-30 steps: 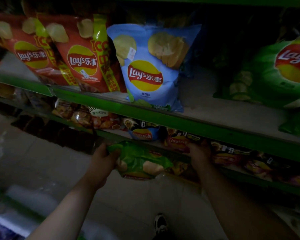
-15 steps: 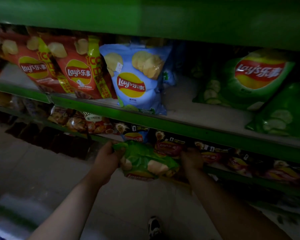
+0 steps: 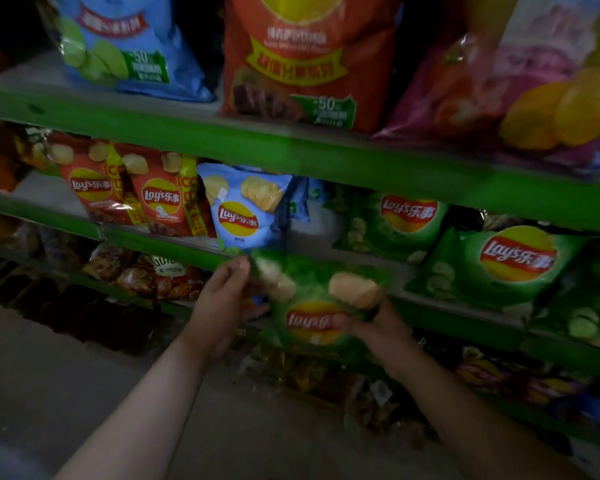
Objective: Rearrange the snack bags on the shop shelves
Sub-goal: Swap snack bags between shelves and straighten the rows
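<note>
A green chip bag (image 3: 317, 299) hangs upright in front of the middle shelf's edge, held by both hands. My left hand (image 3: 222, 303) pinches its top left corner. My right hand (image 3: 378, 327) grips its lower right side, thumb over the logo. Behind it on the middle shelf (image 3: 465, 327) stand two red bags (image 3: 160, 199), a light blue bag (image 3: 239, 209) and green bags (image 3: 513, 261) to the right. A bare stretch of shelf lies between the blue bag and the green ones.
The top shelf (image 3: 326, 157) carries large blue (image 3: 125, 46), red (image 3: 309, 60) and pink (image 3: 520, 71) bags. Dark small snack packs (image 3: 153, 275) fill the lower shelf. The tiled floor (image 3: 49, 393) lies at the left below.
Both hands have lifted the green bag from the lower shelf up to the middle shelf's level and turned it upright. The view has tilted up, showing the top shelf.
</note>
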